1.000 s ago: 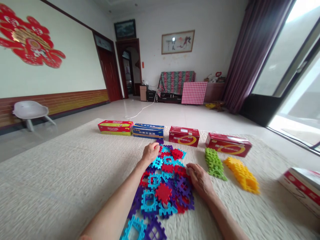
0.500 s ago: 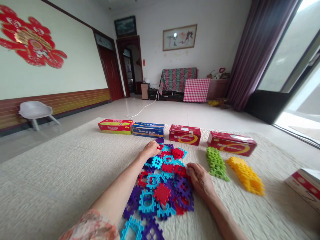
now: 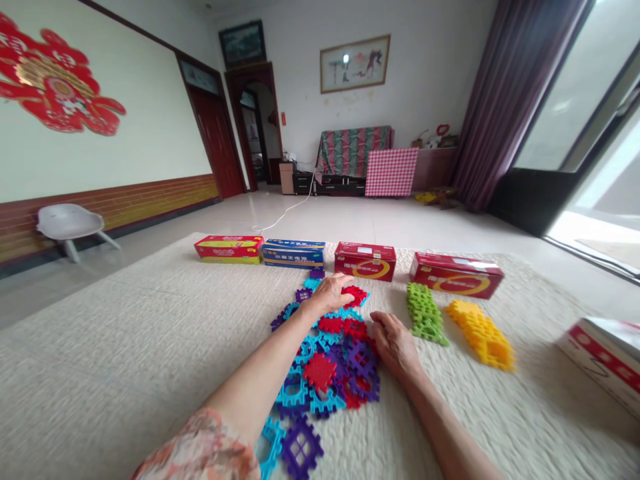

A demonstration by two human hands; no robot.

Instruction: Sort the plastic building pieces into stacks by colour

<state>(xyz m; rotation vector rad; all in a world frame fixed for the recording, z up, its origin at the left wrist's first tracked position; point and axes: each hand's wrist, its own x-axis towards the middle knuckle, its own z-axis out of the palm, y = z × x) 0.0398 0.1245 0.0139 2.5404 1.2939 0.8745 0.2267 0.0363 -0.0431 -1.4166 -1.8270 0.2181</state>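
Observation:
Interlocking plastic building pieces in red, light blue and purple lie in a loose pile on the pale quilted mat (image 3: 165,340). My left hand (image 3: 331,293) reaches across the far part of the pile. Its thumb and fingers are apart at the left edge of a red piece (image 3: 355,295). Along the pile's right side rests my right hand (image 3: 395,341), its fingers loosely bent beside a red piece (image 3: 354,329), with nothing visible in them. Nearest me lies a purple window-shaped piece (image 3: 302,448), next to a light blue frame piece (image 3: 271,445). My left forearm hides some of the pile.
A row of green pieces (image 3: 425,313) and one of yellow pieces (image 3: 481,333) lie to the right. Behind stand a red-and-yellow box (image 3: 229,250), a blue box (image 3: 293,254) and two dark red boxes (image 3: 365,261). Another box (image 3: 603,357) sits far right.
My left hand has moved right, from the pile's far left edge to the red piece. A purple and a light blue piece now show at the far left. My right hand stays beside the pile.

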